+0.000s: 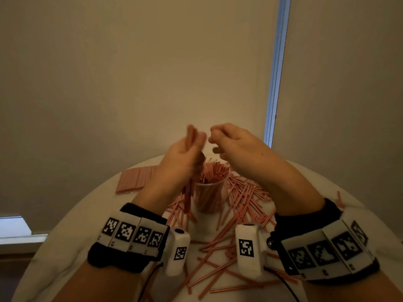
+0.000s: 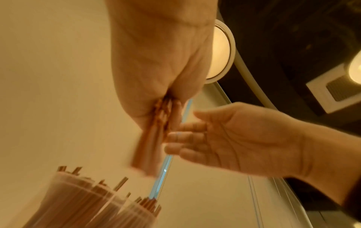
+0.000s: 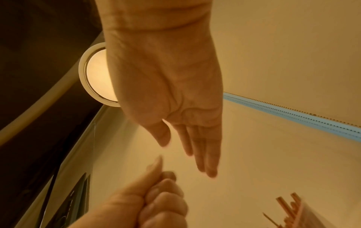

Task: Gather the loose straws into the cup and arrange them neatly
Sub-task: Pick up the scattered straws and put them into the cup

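Note:
A clear plastic cup (image 1: 209,194) stands on the round white table (image 1: 72,232), packed with red-and-white striped straws. My left hand (image 1: 196,139) is raised above and just left of the cup and grips a bundle of straws (image 1: 189,188) upright. In the left wrist view the bundle (image 2: 150,143) pokes down from the fist, blurred, above the cup (image 2: 87,205). My right hand (image 1: 214,138) hovers beside the left one, fingers straight and holding nothing (image 3: 195,146). Many loose straws (image 1: 242,199) lie scattered around the cup.
A flat pack of straws (image 1: 135,178) lies at the table's back left. More loose straws (image 1: 220,264) spread toward the near edge between my wrists. A beige blind with a bead chain (image 1: 273,83) hangs close behind the table.

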`<state>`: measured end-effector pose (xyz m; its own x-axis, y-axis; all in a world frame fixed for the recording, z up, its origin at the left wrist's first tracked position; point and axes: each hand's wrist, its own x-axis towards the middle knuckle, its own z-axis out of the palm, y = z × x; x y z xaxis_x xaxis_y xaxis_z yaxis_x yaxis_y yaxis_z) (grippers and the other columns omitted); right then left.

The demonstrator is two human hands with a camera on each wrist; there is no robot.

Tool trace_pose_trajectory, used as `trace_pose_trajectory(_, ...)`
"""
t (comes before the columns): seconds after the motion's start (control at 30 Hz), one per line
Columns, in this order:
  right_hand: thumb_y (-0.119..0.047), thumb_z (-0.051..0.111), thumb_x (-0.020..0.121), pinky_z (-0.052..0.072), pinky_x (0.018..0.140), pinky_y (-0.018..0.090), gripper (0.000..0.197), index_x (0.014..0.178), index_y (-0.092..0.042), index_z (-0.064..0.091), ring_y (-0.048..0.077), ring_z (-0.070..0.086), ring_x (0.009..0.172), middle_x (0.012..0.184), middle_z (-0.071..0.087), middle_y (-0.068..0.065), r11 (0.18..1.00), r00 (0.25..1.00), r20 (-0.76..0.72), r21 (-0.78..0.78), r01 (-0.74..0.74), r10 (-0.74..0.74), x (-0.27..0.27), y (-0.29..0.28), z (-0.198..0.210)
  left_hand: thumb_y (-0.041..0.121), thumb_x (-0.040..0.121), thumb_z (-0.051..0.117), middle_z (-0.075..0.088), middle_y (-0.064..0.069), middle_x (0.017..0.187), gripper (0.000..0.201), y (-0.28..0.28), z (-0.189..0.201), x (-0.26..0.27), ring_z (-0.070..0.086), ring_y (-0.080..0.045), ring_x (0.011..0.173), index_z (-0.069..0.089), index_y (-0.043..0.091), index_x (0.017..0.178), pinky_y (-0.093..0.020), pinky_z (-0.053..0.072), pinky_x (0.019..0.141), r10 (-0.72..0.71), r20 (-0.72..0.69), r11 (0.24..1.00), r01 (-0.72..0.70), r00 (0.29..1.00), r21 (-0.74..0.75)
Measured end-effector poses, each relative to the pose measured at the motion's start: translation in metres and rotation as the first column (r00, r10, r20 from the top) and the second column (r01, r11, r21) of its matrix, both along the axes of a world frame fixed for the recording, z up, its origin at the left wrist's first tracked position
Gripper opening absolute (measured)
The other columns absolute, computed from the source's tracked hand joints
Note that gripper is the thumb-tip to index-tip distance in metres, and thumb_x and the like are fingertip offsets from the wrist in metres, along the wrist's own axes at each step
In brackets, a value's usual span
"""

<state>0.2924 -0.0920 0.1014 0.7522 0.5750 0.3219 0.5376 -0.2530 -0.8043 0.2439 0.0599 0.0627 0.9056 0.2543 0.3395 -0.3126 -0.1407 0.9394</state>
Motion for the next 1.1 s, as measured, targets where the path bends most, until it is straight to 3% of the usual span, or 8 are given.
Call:
trace_pose_trajectory(0.1, -0.041, 0.062, 0.094, 0.057, 0.091, 0.041, 0.039, 0.128, -0.023, 0.055, 0.012, 0.071, 0.093, 0.107, 0.072, -0.003, 0.935, 0.991, -0.070, -0.328, -0.134, 0.118, -0.002, -0.004, -0.005, 0.044, 0.100, 0.057, 0.037, 0.009, 0.058, 0.031, 0.008, 0.011, 0.002, 0.031, -0.005, 0.047, 0.042, 0.021, 0.086, -0.019, 0.031, 0.041, 0.147, 0.189, 0.894, -0.049, 0.971, -0.445)
trace_pose_trajectory(0.17, -0.034, 0.073, 0.088, 0.059, 0.087, 0.040, 0.033, 0.116, -0.021, 0.060, 0.013, 0.074, 0.086, 0.095, 0.076, 0.001, 0.875, 0.942, -0.237, -0.371, -0.312, 0.236, -0.010, 0.001, -0.009, 0.042, 0.101, 0.056, 0.036, 0.008, 0.058, 0.031, 0.009, 0.015, 0.003, 0.031, -0.005, 0.046, 0.042, 0.020, 0.087, -0.018, 0.032, 0.041, 0.221, 0.258, 0.820, -0.036, 0.941, -0.571)
trace_pose_trajectory(0.3, -0.022, 0.073, 0.087, 0.053, 0.065, 0.023, 0.011, 0.095, -0.018, 0.067, 0.006, 0.072, 0.070, 0.077, 0.075, -0.003, 0.946, 0.951, -0.173, -0.158, -0.282, 0.255, -0.017, 0.017, -0.013, 0.045, 0.103, 0.052, 0.041, 0.005, 0.061, 0.032, -0.005, 0.012, 0.007, 0.042, -0.008, 0.050, 0.044, 0.016, 0.091, -0.023, 0.042, 0.046, 0.231, 0.258, 0.813, -0.040, 0.938, -0.581)
trace_pose_trajectory(0.37, -0.026, 0.068, 0.089, 0.053, 0.059, 0.026, 0.008, 0.094, -0.019, 0.066, 0.009, 0.071, 0.068, 0.075, 0.073, -0.002, 0.967, 0.978, -0.103, -0.158, -0.199, 0.184, -0.018, 0.021, -0.013, 0.050, 0.102, 0.050, 0.053, 0.003, 0.067, 0.036, -0.008, 0.007, 0.006, 0.054, -0.010, 0.059, 0.049, 0.015, 0.094, -0.028, 0.050, 0.054, 0.211, 0.220, 0.876, -0.085, 0.952, -0.474)
trace_pose_trajectory(0.53, -0.039, 0.044, 0.104, 0.039, 0.052, 0.018, 0.017, 0.103, -0.027, 0.056, 0.003, 0.058, 0.061, 0.077, 0.061, -0.007, 0.959, 0.993, 0.047, -0.267, -0.094, 0.111, -0.014, 0.022, -0.019, 0.046, 0.101, 0.055, 0.074, 0.001, 0.089, 0.034, -0.007, 0.003, 0.002, 0.070, -0.013, 0.081, 0.063, 0.013, 0.101, -0.032, 0.053, 0.078, 0.146, 0.143, 0.955, -0.101, 0.979, -0.279)
trace_pose_trajectory(0.7, -0.037, 0.042, 0.105, 0.040, 0.056, 0.024, 0.011, 0.100, -0.033, 0.051, 0.008, 0.054, 0.064, 0.079, 0.059, -0.006, 0.813, 0.982, 0.068, -0.572, -0.107, 0.176, -0.004, 0.010, -0.025, 0.047, 0.087, 0.074, 0.078, 0.001, 0.101, 0.062, 0.017, 0.013, -0.001, 0.075, -0.017, 0.094, 0.044, 0.020, 0.134, -0.034, 0.055, 0.084, 0.371, 0.171, 0.831, -0.245, 0.913, -0.499)
trace_pose_trajectory(0.93, -0.048, 0.058, 0.094, 0.040, 0.055, 0.025, 0.023, 0.097, -0.027, 0.067, 0.011, 0.059, 0.064, 0.075, 0.065, -0.006, 0.845, 0.975, 0.196, -0.534, 0.018, 0.103, -0.001, 0.014, -0.026, 0.036, 0.098, 0.063, 0.079, -0.001, 0.094, 0.027, 0.017, -0.003, 0.004, 0.075, -0.015, 0.094, 0.068, 0.013, 0.110, -0.042, 0.057, 0.088, 0.237, -0.031, 0.971, -0.238, 0.971, -0.024)
trace_pose_trajectory(1.1, -0.072, 0.068, 0.072, 0.037, 0.050, 0.025, 0.047, 0.075, -0.025, 0.066, 0.008, 0.054, 0.054, 0.062, 0.062, -0.005, 0.913, 0.971, 0.225, -0.408, 0.023, 0.076, 0.009, 0.004, -0.020, 0.051, 0.095, 0.063, 0.072, 0.001, 0.067, 0.038, 0.022, 0.001, -0.004, 0.069, -0.013, 0.055, 0.069, 0.014, 0.090, -0.028, 0.057, 0.052, 0.270, -0.086, 0.927, -0.235, 0.959, 0.291)
